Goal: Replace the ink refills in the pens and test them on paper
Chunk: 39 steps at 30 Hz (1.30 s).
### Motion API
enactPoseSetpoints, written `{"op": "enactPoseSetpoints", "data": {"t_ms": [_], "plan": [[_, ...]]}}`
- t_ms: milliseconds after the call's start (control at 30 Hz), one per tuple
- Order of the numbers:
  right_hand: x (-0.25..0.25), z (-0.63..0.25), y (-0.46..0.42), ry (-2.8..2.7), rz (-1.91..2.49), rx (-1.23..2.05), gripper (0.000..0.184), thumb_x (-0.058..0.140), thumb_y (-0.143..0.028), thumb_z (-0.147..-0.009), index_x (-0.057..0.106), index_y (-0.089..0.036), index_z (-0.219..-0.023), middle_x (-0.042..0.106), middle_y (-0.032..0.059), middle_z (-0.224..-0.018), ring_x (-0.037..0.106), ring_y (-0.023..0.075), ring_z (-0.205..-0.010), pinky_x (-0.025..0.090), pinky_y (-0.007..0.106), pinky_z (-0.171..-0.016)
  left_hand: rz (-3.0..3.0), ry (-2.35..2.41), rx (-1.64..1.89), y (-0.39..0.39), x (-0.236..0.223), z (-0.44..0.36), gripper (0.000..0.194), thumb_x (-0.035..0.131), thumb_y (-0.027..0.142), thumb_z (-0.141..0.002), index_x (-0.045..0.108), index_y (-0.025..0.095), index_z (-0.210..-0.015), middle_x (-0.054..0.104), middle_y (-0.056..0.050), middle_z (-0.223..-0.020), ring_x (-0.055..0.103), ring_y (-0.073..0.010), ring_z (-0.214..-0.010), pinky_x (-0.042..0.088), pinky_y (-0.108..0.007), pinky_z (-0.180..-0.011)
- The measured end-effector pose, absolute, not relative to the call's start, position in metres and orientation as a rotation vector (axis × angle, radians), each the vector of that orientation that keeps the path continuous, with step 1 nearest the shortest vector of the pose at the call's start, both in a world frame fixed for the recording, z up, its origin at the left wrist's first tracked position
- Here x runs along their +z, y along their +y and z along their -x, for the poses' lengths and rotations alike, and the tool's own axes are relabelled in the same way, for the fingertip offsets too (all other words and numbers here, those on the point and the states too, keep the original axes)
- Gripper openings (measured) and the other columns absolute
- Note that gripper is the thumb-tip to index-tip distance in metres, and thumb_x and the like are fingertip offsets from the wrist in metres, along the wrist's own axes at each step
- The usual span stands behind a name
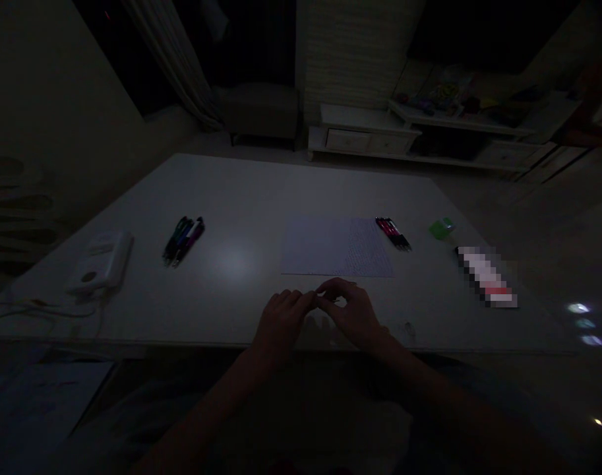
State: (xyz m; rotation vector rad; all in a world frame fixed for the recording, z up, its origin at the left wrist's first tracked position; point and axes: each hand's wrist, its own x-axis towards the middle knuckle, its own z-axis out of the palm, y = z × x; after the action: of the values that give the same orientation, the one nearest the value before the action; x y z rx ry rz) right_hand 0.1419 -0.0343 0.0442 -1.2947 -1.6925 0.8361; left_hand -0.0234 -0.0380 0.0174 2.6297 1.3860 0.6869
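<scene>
My left hand (pixel 279 323) and my right hand (pixel 350 310) meet over the near edge of a white table (pixel 241 191), fingertips pinched together and touching. What they pinch, if anything, is too small and dark to make out. Just beyond them lies a sheet of paper (pixel 325 247), its right part covered in writing. A bunch of pens (pixel 183 239) lies to the left, and a few more pens (pixel 393 233) lie right of the paper.
A white device with a cable (pixel 100 262) sits at the table's left end. A small green object (pixel 442 228) and a blurred flat item (pixel 486 276) lie at the right. The room is dim, with a low cabinet (pixel 364 135) and a chair (pixel 258 109) behind.
</scene>
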Motion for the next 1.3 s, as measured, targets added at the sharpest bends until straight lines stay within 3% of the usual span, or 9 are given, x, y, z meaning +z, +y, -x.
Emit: {"op": "enactPoseSetpoints", "data": {"t_ms": [133, 267, 533, 667, 967, 1200, 1300], "plan": [[0.044, -0.168, -0.018, -1.97, 1.221, 0.872, 0.029, 0.067, -0.027, -0.069, 0.061, -0.023, -0.098, 0.064, 0.0023, -0.086, 0.059, 0.0154, -0.078, 0.046, 0.028, -0.069, -2.45, 1.435, 0.777, -0.035, 0.015, 0.03, 0.015, 0.042, 0.023, -0.089, 0.057, 0.019, -0.091, 0.06, -0.005, -0.083, 0.055, -0.0176, -0.076, 0.043, -0.031, -0.068], [0.025, -0.201, 0.005, -2.072, 1.413, 0.514, 0.025, 0.069, -0.024, -0.068, 0.064, -0.021, -0.092, 0.06, 0.0067, -0.092, 0.053, 0.0206, -0.092, 0.042, 0.035, -0.08, -2.186, 1.449, 0.978, -0.03, 0.013, 0.036, 0.017, 0.04, 0.025, -0.09, 0.056, 0.019, -0.09, 0.062, -0.004, -0.083, 0.057, -0.0155, -0.076, 0.046, -0.028, -0.069], [0.003, -0.202, 0.01, -2.07, 1.531, 0.505, 0.011, 0.064, -0.028, -0.073, 0.062, -0.018, -0.078, 0.059, 0.0046, -0.083, 0.052, 0.0177, -0.082, 0.041, 0.03, -0.074, -2.254, 1.498, 0.919, -0.028, 0.009, 0.038, 0.016, 0.042, 0.026, -0.089, 0.056, 0.018, -0.089, 0.062, -0.003, -0.084, 0.057, -0.016, -0.079, 0.045, -0.029, -0.073], [0.011, -0.205, 0.006, -1.986, 1.615, 0.583, 0.012, 0.059, -0.027, -0.076, 0.06, -0.018, -0.083, 0.061, 0.0028, -0.081, 0.054, 0.015, -0.074, 0.04, 0.026, -0.067, -2.336, 1.562, 0.818, -0.026, 0.01, 0.036, 0.016, 0.042, 0.024, -0.09, 0.057, 0.018, -0.089, 0.061, -0.004, -0.084, 0.056, -0.0159, -0.078, 0.045, -0.029, -0.073], [0.002, -0.215, 0.008, -2.022, 1.545, 0.305, 0.012, 0.055, -0.027, -0.08, 0.061, -0.018, -0.087, 0.061, 0.0065, -0.086, 0.053, 0.0197, -0.084, 0.04, 0.034, -0.078, -2.399, 1.605, 0.739, -0.025, 0.008, 0.037, 0.015, 0.043, 0.023, -0.089, 0.058, 0.018, -0.09, 0.062, -0.003, -0.084, 0.056, -0.0163, -0.079, 0.044, -0.029, -0.074], [-0.005, -0.214, 0.01, -1.887, 1.514, 0.376, 0.025, 0.036, -0.021, -0.088, 0.052, -0.015, -0.105, 0.058, 0.0111, -0.097, 0.054, 0.02, -0.091, 0.042, 0.036, -0.082, -2.399, 1.57, 0.764, -0.024, 0.006, 0.035, 0.015, 0.043, 0.022, -0.089, 0.057, 0.017, -0.09, 0.062, -0.004, -0.085, 0.056, -0.0161, -0.079, 0.044, -0.029, -0.073], [0.0, -0.211, 0.01, -1.896, 1.535, 0.421, 0.026, 0.043, -0.027, -0.086, 0.05, -0.015, -0.108, 0.058, 0.0117, -0.101, 0.054, 0.0209, -0.093, 0.042, 0.036, -0.081, -2.406, 1.566, 0.745, -0.024, 0.007, 0.034, 0.015, 0.043, 0.022, -0.089, 0.058, 0.018, -0.09, 0.062, -0.004, -0.085, 0.056, -0.016, -0.078, 0.043, -0.029, -0.073]]}}
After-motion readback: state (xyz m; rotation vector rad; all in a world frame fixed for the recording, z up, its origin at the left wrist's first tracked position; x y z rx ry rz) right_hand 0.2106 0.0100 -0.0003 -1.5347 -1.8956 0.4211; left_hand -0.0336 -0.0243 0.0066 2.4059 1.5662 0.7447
